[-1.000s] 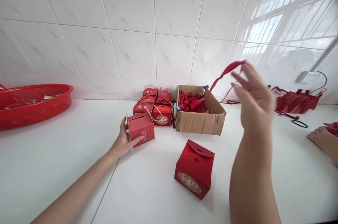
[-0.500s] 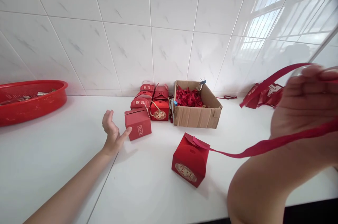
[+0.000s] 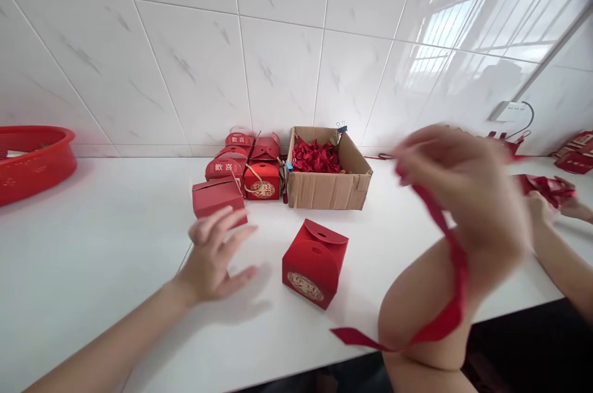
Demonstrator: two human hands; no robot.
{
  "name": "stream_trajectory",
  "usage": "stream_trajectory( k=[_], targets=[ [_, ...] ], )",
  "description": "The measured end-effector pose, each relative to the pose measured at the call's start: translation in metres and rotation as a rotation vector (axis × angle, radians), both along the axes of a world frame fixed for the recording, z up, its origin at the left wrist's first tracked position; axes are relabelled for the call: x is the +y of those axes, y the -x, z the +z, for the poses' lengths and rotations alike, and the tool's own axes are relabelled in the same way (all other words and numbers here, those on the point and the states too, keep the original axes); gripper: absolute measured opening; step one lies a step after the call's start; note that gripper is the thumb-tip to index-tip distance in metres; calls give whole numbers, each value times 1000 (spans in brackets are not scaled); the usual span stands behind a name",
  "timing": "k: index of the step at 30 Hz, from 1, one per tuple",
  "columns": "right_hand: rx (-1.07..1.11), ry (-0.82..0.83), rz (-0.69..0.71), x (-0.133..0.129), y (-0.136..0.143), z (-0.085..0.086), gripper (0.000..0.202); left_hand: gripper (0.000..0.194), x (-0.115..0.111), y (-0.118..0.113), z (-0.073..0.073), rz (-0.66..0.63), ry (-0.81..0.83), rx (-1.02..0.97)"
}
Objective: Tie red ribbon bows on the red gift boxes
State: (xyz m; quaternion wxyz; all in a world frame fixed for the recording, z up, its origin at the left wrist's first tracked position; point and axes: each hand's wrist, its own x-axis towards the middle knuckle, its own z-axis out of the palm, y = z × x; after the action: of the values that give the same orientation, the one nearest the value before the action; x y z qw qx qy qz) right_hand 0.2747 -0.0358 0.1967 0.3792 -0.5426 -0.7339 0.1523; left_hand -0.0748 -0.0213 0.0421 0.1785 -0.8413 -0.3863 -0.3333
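My left hand (image 3: 215,254), fingers spread and holding nothing, hovers over the table in front of a plain red box (image 3: 217,195). Raised at the right, my right hand (image 3: 467,180) pinches a red ribbon (image 3: 451,312) that hangs in a curve across my forearm, its loose end near the table's front edge. Between the hands stands a red gift box (image 3: 311,266) with a gold emblem; its curved top flaps lean together, and the ribbon is apart from it.
A cardboard box (image 3: 328,191) of red ribbons stands by the wall, beside several red gift boxes (image 3: 262,180). At far left is a red basket (image 3: 41,164). Another person's hands (image 3: 542,211) handle red material at the right.
The ribbon has come away from the red gift box. My right hand has moved left and closed in a pinch. My left hand has shifted slightly right, and the view has turned right.
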Motion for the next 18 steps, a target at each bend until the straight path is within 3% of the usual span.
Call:
stream_trajectory(
  k=[2,4,6,8,11,15,18],
  targets=[
    [-169,179,131,12,8,3,24,69,-24,-38,1,-57,165,-66],
    [-213,287,270,23,16,3,23,91,-41,-74,1,-72,289,-197],
    [-184,294,328,29,19,2,24,106,-48,-102,1,-55,340,-297],
    [-175,277,352,31,18,2,25,104,-43,-116,0,-31,352,-293],
    [-171,244,369,28,13,2,22,86,-24,-112,2,-52,378,-228],
    [-59,135,378,26,16,3,16,72,4,-80,9,-166,504,-208],
    [164,-44,387,27,33,3,17,68,16,-54,16,-261,584,-190]
  ],
)
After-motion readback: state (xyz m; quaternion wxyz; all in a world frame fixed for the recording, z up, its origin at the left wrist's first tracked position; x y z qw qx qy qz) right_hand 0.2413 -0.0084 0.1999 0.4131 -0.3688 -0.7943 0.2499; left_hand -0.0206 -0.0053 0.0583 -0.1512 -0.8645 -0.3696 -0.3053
